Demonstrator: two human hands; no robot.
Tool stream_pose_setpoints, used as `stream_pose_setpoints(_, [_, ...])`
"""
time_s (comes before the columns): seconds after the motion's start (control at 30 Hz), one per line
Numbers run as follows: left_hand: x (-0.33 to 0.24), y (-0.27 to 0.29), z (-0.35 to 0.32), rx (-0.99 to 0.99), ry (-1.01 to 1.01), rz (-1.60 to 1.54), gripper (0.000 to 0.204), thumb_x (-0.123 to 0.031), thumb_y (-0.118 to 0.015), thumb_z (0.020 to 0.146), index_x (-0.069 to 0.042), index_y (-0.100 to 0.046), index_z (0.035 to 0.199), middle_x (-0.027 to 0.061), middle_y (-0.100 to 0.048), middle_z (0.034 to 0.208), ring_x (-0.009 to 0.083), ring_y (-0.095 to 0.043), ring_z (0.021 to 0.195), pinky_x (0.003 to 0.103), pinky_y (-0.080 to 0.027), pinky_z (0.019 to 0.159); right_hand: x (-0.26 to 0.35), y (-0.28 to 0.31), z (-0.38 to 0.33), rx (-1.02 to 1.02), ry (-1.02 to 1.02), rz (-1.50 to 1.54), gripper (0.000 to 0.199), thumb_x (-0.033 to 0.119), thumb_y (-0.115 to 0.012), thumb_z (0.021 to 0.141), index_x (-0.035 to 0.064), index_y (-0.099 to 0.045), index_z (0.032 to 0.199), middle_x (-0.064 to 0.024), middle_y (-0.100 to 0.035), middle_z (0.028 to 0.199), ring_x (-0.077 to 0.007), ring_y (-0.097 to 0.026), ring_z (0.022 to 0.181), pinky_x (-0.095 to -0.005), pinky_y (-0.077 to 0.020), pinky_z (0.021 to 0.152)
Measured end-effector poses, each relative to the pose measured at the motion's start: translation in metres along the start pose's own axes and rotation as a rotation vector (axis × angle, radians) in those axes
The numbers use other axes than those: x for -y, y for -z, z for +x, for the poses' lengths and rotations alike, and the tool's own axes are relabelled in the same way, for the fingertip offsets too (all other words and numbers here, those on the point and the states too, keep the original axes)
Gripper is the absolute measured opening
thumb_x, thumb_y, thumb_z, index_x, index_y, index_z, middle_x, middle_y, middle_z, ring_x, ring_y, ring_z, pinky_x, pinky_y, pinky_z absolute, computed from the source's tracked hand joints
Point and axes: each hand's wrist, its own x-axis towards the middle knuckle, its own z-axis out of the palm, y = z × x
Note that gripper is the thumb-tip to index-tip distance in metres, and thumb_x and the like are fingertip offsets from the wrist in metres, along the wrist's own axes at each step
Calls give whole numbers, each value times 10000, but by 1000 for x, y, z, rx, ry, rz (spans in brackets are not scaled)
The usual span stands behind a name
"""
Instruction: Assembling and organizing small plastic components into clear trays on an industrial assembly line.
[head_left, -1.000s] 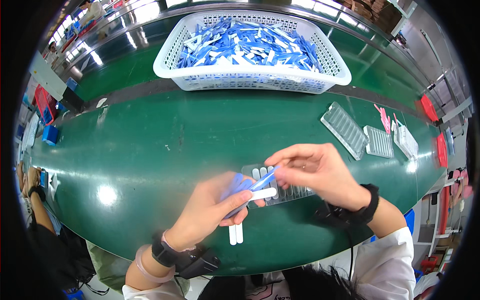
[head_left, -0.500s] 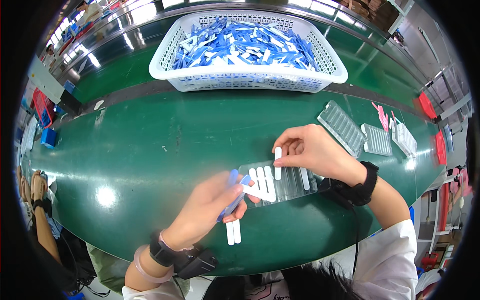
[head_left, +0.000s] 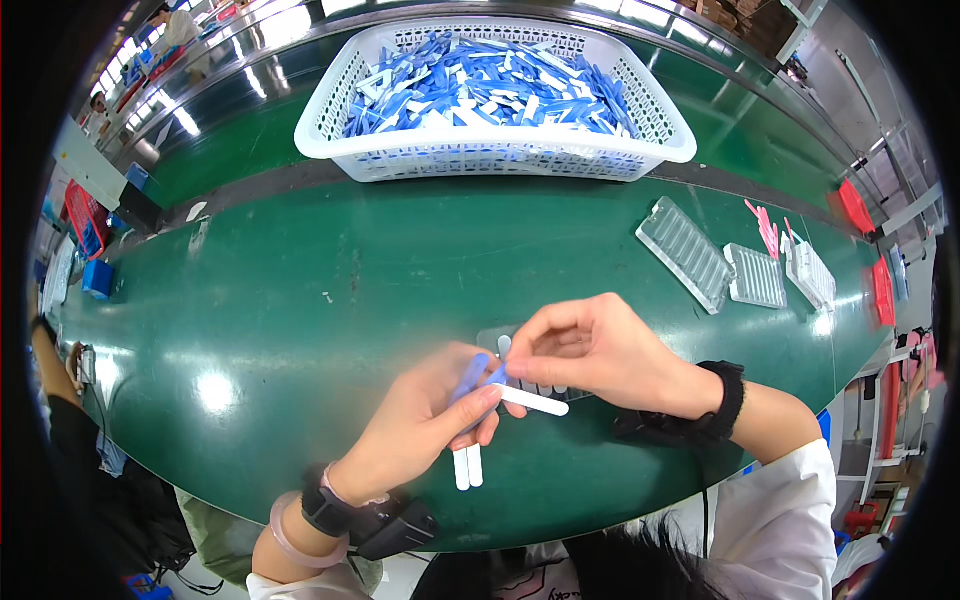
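Observation:
My left hand [head_left: 425,400] is closed around a few flat, round-ended blue strips [head_left: 468,378] and a white strip [head_left: 535,401] that sticks out to the right. Against them, the fingertips of my right hand [head_left: 610,355] pinch the end of a blue strip [head_left: 497,374]. Beneath my right hand lies a clear ribbed plastic tray [head_left: 488,340], mostly hidden, with several white strips in its grooves. Two more white strips [head_left: 468,468] lie side by side on the green table, just below my left hand.
A white perforated basket [head_left: 510,152] heaped with blue and white strips stands at the back. To the right are clear ribbed trays [head_left: 685,255], another clear case [head_left: 810,275] and pink strips [head_left: 766,230]. A person's arm [head_left: 62,370] shows at the far left.
My right hand has left the tray, where it held a white strip, and moved left to the strips in my left hand. The white strip in my left hand now points further right.

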Motion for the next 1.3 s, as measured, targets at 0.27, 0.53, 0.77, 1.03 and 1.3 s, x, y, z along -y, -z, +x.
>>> stream_pose_setpoints(0.27, [1, 4, 1, 31, 57, -116, 209, -93, -443, 908, 7, -448, 1092, 129, -588, 851, 86, -468, 565, 185, -314, 437, -5, 22, -18, -258, 667, -1096, 140, -5, -593, 689, -3, -497, 790, -100, -562, 780, -244, -572, 715, -295, -484, 607])
stream_pose_setpoints(0.53, [-2, 4, 0, -28, 100, -158, 223, -97, -440, 912, -8, -435, 1116, 111, -577, 846, 77, -433, 549, 171, -269, 413, -17, -7, -52, -132, 686, -1640, 343, 95, -546, 665, -32, -539, 984, -90, -569, 828, -214, -517, 848, -318, -445, 732])
stream_pose_setpoints(0.77, [-4, -1, -1, -3, 109, -41, 241, -75, -439, 905, -14, -402, 1136, 111, -593, 863, 62, -445, 581, 161, -290, 438, 2, -13, -26, -269, 330, -561, 217, 188, -616, 801, -10, -554, 867, -80, -573, 666, -174, -547, 583, -284, -452, 546])
stream_pose_setpoints(1.03, [3, 1, -2, 148, 82, 46, 306, -67, -448, 899, -26, -328, 1178, 112, -590, 902, 65, -465, 607, 162, -335, 466, 10, -6, -4, -49, 38, -125, 134, 82, -625, 802, -40, -606, 855, -57, -614, 806, -88, -560, 714, -215, -462, 641])
stream_pose_setpoints(1.3, [1, 4, 1, 49, 93, -108, 259, -30, -393, 902, -7, -412, 1159, 117, -565, 918, 93, -442, 575, 185, -287, 445, -8, 30, -23, -213, 717, -1297, 170, 46, -579, 691, -21, -547, 845, -133, -586, 828, -220, -587, 778, -282, -463, 659])
